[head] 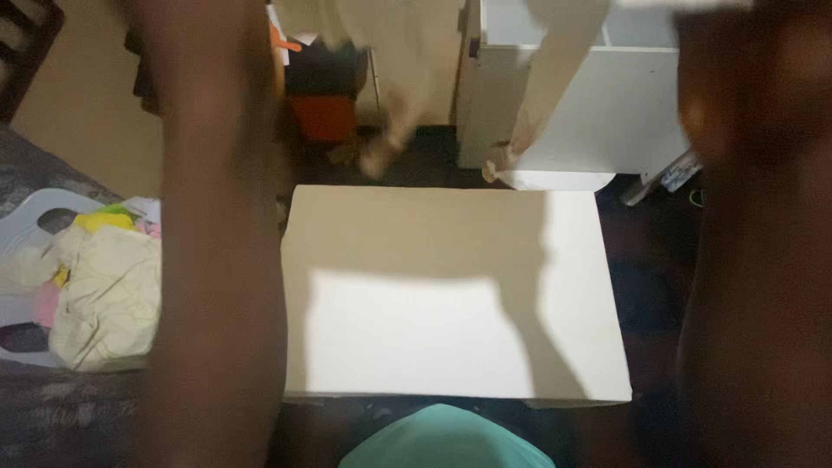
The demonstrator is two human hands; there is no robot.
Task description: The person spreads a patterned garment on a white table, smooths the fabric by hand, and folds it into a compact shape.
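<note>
A: Where's the cloth?
B: Cream cloth (555, 61) hangs blurred above the far edge of the white table (451, 295). Both forearms raised, hands out of frame, so can't tell either grip.
A: Around it?
B: White cabinet (598, 113) behind, orange box (322, 117) beside it. Clothes pile (104, 295) on white basket (26, 225), left. Forearms block both sides.

Both bare forearms rise blurred at the frame's left and right edges, the hands out of view.
</note>
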